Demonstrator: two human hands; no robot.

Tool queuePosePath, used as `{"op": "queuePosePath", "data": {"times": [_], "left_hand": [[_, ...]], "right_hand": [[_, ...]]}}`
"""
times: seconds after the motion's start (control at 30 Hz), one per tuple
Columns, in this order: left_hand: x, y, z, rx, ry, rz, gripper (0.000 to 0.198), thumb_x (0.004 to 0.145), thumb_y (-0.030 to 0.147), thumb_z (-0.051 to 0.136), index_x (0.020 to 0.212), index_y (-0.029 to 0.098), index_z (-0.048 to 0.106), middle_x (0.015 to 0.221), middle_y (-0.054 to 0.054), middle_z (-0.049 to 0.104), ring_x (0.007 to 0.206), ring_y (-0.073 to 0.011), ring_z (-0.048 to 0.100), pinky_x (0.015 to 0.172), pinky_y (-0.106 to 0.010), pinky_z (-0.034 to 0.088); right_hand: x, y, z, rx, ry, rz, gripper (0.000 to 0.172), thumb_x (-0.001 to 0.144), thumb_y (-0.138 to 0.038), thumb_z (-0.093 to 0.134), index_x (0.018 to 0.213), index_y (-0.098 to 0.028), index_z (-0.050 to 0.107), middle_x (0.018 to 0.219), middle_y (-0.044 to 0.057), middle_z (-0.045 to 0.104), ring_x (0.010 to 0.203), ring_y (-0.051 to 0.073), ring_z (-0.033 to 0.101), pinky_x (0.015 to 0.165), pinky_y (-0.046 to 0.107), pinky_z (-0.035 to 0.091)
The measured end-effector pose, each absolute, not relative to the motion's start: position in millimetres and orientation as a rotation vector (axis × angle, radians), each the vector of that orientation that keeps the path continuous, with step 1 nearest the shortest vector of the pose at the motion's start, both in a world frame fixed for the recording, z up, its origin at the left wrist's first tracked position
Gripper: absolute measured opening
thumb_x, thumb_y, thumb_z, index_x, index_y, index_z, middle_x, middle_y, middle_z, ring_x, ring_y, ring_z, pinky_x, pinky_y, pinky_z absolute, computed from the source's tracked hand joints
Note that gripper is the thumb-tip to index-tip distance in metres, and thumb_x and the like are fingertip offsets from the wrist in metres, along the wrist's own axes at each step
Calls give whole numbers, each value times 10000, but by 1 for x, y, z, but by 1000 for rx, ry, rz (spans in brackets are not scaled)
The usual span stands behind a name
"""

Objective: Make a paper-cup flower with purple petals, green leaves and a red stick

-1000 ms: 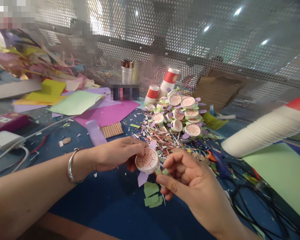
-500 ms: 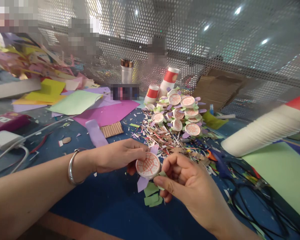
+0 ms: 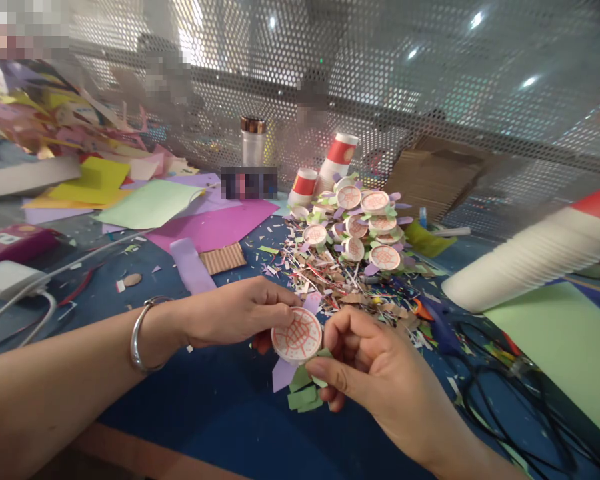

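Note:
Between my hands is a paper turtle point(image 3: 298, 338), a round white cup base with orange shell lines and purple paper tabs at its top and bottom. My left hand point(image 3: 260, 312) grips its upper left edge, thumb on the face. At the lower right rim, my right hand point(image 3: 357, 363) pinches a small green paper piece between thumb and fingers. Whether that piece touches the rim is hard to tell. Several loose green paper pieces point(image 3: 304, 399) lie on the blue table just below the turtle.
Behind my hands, a heap of similar paper turtles point(image 3: 356, 228) rises from paper scraps point(image 3: 325, 273). Stacked paper cups point(image 3: 535, 250) lie at right above black cables point(image 3: 510, 407). Coloured sheets point(image 3: 215, 227), corrugated cardboard point(image 3: 223, 259) and a white charger point(image 3: 10, 279) sit at left.
The turtle has shifted very slightly down and its upper purple tab shows more clearly. My right hand's green piece has moved slightly lower. Both hands keep nearly the same place.

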State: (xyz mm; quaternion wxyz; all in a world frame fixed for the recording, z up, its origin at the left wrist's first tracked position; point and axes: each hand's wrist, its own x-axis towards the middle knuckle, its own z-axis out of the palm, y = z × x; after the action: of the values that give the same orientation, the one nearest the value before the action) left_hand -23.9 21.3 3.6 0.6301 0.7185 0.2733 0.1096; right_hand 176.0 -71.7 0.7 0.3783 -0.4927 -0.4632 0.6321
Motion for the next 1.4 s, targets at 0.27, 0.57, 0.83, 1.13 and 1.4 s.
{"op": "queuePosePath", "data": {"times": [0.27,0.57,0.83,1.13,1.4], "left_hand": [[-24,20,1,1576,652,265,274,916,364,534,795,137,630,678,7,539,593,-102,503,535,-192,467],[-24,21,-1,1465,632,303,235,906,331,549,778,145,615,702,4,538,604,-97,498,519,-179,445],[-25,23,1,1370,607,320,187,865,270,581,753,133,642,694,-2,564,617,-91,502,573,-186,440],[-24,26,6,1128,649,387,211,873,224,552,1051,144,634,765,-19,623,596,-119,574,510,-218,506],[-28,31,3,1170,696,426,332,876,257,642,1194,173,592,823,-8,612,650,-103,547,531,-189,490]], "right_hand": [[177,-70,2,-1207,-1235,1611,349,778,-377,833,799,-197,534,667,-65,599,559,65,621,512,154,527],[178,-70,0,-1219,-1284,1567,318,799,-359,812,819,-204,535,660,-58,604,558,64,589,510,155,524],[183,-73,5,-1222,-1289,1552,307,791,-344,822,835,-201,554,650,-70,579,545,55,578,466,126,496],[194,-65,-1,-1320,-1346,1454,233,880,-394,727,889,-200,598,690,-55,595,555,59,590,487,149,489],[190,-67,-5,-1545,-1959,1073,103,911,-248,626,820,-227,669,738,-30,655,663,117,597,582,240,450]]}}
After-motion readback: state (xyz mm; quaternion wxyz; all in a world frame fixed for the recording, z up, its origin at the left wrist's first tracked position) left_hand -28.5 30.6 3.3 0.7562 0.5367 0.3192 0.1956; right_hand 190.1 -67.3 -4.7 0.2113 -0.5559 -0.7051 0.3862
